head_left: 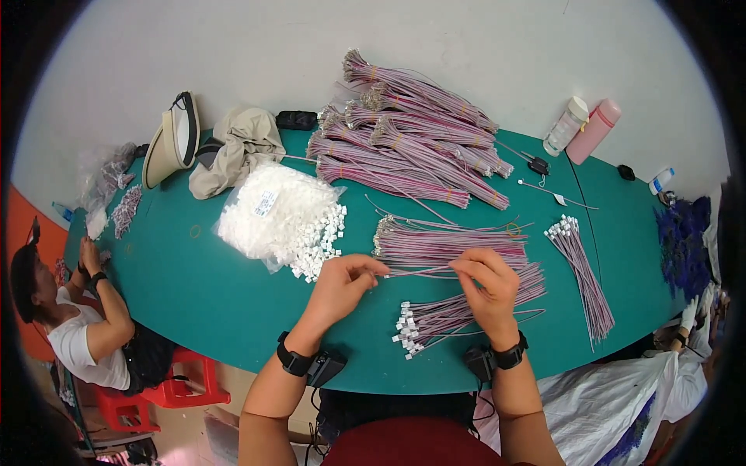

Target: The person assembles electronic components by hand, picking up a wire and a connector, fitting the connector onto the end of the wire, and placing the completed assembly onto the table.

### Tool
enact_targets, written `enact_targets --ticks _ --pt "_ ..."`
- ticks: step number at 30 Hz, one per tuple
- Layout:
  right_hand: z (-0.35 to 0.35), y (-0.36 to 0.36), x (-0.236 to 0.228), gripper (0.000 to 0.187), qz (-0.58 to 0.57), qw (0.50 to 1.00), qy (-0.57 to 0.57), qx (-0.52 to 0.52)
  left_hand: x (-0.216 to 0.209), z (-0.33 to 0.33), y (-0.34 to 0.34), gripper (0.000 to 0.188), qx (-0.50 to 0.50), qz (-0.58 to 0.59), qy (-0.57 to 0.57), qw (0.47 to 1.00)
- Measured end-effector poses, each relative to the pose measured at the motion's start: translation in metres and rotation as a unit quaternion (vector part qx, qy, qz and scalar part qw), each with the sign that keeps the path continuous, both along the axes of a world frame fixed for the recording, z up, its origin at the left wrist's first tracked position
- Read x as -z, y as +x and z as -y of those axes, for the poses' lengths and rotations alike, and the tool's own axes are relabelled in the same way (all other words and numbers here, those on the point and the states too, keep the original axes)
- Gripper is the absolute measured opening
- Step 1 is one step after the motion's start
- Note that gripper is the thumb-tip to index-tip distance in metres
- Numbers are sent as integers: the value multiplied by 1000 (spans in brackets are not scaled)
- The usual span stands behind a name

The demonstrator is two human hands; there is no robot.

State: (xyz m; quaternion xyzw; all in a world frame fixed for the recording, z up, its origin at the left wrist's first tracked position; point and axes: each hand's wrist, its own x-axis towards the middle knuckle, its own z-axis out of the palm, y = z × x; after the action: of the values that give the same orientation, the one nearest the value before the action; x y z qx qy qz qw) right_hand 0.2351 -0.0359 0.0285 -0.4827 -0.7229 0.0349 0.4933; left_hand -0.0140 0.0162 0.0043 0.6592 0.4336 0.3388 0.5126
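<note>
Between my two hands a thin pink-and-grey cable (pixel 420 272) is stretched sideways. My left hand (pixel 342 286) is closed in a pinch at its left end. Farther along, my right hand (pixel 489 289) pinches it between thumb and finger. Just beyond lies a bundle of loose cables (pixel 451 242) with small bare terminals at the left ends. Under and beside my right hand rest cables with white connectors (pixel 410 330) on their ends. A heap of small white connector housings (pixel 315 252) spills from a clear plastic bag (pixel 264 213) left of my left hand.
Tied cable bundles (pixel 412 144) are stacked at the back of the green table (pixel 256 318). Another connector-ended bundle (pixel 579 272) lies right. A bottle (pixel 566 128), a pink flask (pixel 595 132), a visor hat (pixel 172 140) and cloth (pixel 237 155) stand near the wall. A person (pixel 85 326) works at left.
</note>
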Motion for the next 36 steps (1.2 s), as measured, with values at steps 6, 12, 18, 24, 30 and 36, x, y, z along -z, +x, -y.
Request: enact_targets --ticks 6,12,18,24,30,36 --pt "1 -3 2 20 2 1000 15 -8 -1 -1 4 21 62 92 -170 979" --pt "0 -6 0 19 -6 1000 -7 -7 6 3 10 20 63 191 -231 952" --pt "0 -5 -10 18 28 998 -49 -40 2 4 11 22 99 220 -277 930" --pt "1 2 -7 15 39 997 -54 -32 2 4 11 24 87 132 -203 966" --pt "9 6 -27 12 153 988 -6 31 -4 7 10 25 -4 4 -31 1000" --pt "4 0 -10 10 96 988 -92 -83 -1 5 12 25 8 80 -57 995"
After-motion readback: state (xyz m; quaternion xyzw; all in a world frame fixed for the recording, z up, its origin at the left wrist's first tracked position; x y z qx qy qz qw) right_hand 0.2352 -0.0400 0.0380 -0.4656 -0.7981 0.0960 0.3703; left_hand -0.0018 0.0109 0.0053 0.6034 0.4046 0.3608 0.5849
